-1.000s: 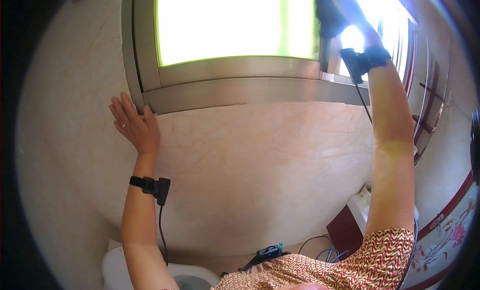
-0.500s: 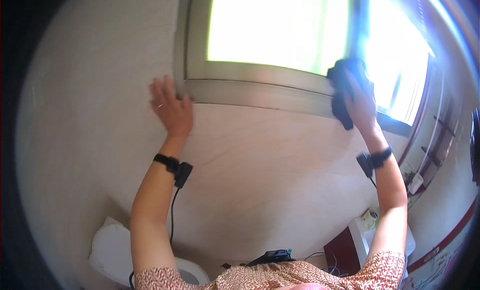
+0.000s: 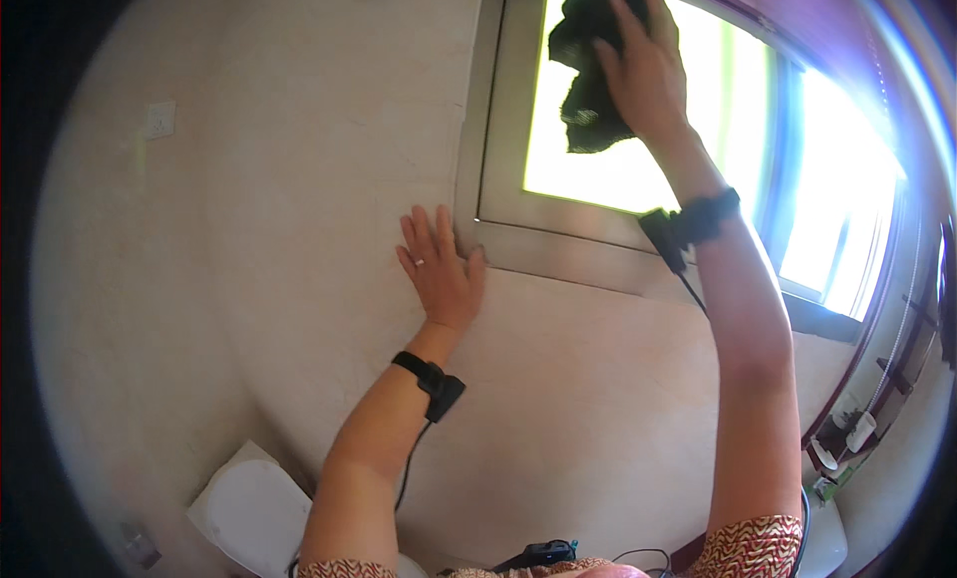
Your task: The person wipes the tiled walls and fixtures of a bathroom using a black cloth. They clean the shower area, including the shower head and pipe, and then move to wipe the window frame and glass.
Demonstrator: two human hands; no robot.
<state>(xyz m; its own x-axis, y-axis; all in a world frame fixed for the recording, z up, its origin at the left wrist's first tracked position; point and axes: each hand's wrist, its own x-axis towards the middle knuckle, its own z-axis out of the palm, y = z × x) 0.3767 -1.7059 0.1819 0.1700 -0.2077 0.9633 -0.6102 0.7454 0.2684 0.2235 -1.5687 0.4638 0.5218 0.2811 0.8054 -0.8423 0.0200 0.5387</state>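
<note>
My right hand [image 3: 650, 85] reaches up to the window and presses a crumpled black cloth [image 3: 590, 95] against the bright glass pane [image 3: 718, 70]. Its fingers lie spread over the cloth, near the pane's upper left. Lower down, my left hand [image 3: 441, 279] rests flat on the pale wall [image 3: 319, 199], fingers stretched out, with a ring on one of them. Its thumb side touches or nearly touches the lower left corner of the metal window frame [image 3: 558, 241]. Both wrists wear black straps with small dark boxes and cables.
A white toilet [image 3: 254, 508] stands at the lower left. A wall socket [image 3: 160, 121] is on the left. At the right are a second, brighter window opening [image 3: 837, 179], a shelf with small items [image 3: 859, 431] and part of a white basin [image 3: 825, 543].
My right hand has carried the black cloth from the lower right of the frame up and left onto the glass. My left hand stays by the frame's lower left corner; the view has shifted.
</note>
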